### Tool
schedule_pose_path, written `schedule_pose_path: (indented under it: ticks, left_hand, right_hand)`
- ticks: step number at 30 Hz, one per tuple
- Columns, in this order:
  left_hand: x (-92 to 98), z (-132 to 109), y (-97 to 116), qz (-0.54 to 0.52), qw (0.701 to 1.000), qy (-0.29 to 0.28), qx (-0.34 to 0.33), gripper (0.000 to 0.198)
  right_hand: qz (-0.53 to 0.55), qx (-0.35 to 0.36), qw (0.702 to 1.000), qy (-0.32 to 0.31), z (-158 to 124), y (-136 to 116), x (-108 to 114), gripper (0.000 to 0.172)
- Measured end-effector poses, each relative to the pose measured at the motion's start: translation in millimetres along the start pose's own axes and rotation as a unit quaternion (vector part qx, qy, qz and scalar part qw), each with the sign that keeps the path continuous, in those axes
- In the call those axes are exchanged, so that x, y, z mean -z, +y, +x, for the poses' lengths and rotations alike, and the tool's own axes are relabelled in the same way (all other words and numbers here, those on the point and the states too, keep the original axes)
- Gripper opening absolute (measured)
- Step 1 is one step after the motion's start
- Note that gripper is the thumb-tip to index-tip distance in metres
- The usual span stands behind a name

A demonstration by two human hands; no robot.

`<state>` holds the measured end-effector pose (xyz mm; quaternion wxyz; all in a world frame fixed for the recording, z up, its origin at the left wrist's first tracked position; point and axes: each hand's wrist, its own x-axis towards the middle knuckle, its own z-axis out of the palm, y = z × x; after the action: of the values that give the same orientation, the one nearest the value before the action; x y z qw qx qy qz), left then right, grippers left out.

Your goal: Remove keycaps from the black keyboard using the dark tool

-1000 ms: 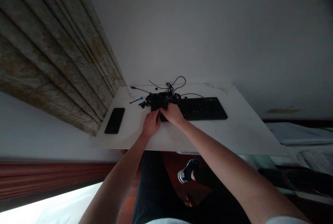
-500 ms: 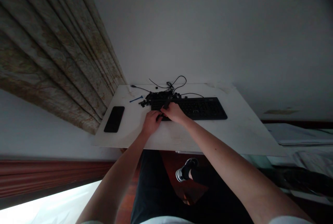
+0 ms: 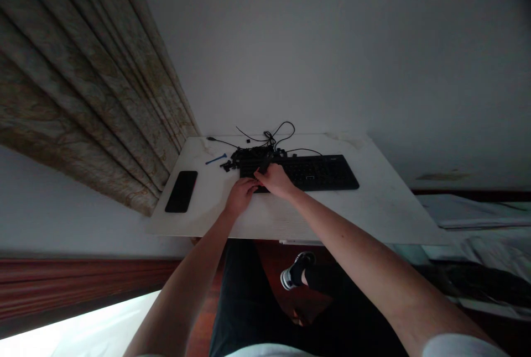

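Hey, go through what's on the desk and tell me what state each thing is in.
black keyboard, lying flat, both hands at its left end
loose black pieces, heaped along its far left edge
black cable, tangled and looped behind it
blue tool, lying flat, untouched
black smartphone, lying flat, screen dark
left hand, at the keyboard's near edge
right hand, resting on the keyboard

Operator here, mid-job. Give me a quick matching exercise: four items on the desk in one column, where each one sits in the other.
Items:
1. Black keyboard
2. Black smartphone
3. Blue plastic tool
4. Left hand

Places:
A. Left end of the white desk, beside the curtain
B. At the keyboard's near left corner
C. Just left of the heap of small black pieces
D. Across the desk's middle and right, below the black cable

Pairs: 1-D, 2-A, 3-C, 4-B
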<state>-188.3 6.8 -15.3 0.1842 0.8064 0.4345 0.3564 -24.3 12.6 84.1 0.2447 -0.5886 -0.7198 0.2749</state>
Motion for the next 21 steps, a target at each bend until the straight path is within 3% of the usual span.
schedule_pose_path:
  ticks: [4,7,16,21]
  left_hand:
    - [0.0,-2,2,0.022,1.000,0.003,0.014,0.027]
    - [1.7,-3,5,0.017,0.999,0.003,0.026,0.029]
    - [6.7,-3,14,-0.065,0.990,0.055,0.111,0.022]
    - [7.7,-2,17,-0.091,0.984,0.081,0.131,0.039]
  right_hand:
    - [-0.072,0.030,0.997,-0.013,10,-13,11,0.021]
    - [-0.102,0.009,0.994,-0.031,14,-16,16,0.022]
    - [-0.013,-0.101,0.995,-0.015,2,5,3,0.025]
    - [-0.014,-0.117,0.993,-0.022,6,-2,1,0.026]
